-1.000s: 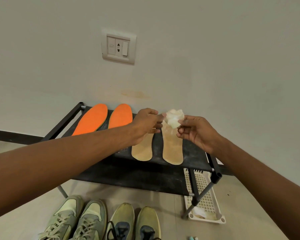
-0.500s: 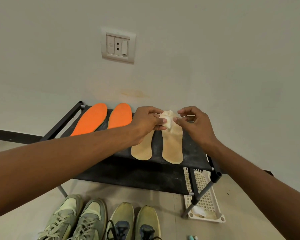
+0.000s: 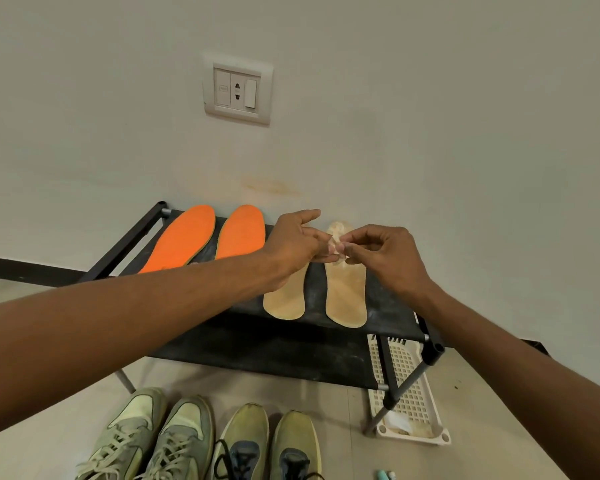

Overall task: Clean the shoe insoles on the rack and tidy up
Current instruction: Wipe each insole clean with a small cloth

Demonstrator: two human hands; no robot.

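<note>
both bare forearms reach forward from the lower corners and meet near the middle of the view. the left hand (image 3: 293, 242) lies with its back up, the index finger stretched straight out and away, while the thumb and the other fingertips close together at the inner side. the right hand (image 3: 392, 252) is arched at the wrist, knuckles up, its fingers curled down and in, thumb and forefinger pinched. the fingertips of the two hands touch or nearly touch, and both seem to pinch one small pale wad (image 3: 336, 244) between them.
</note>
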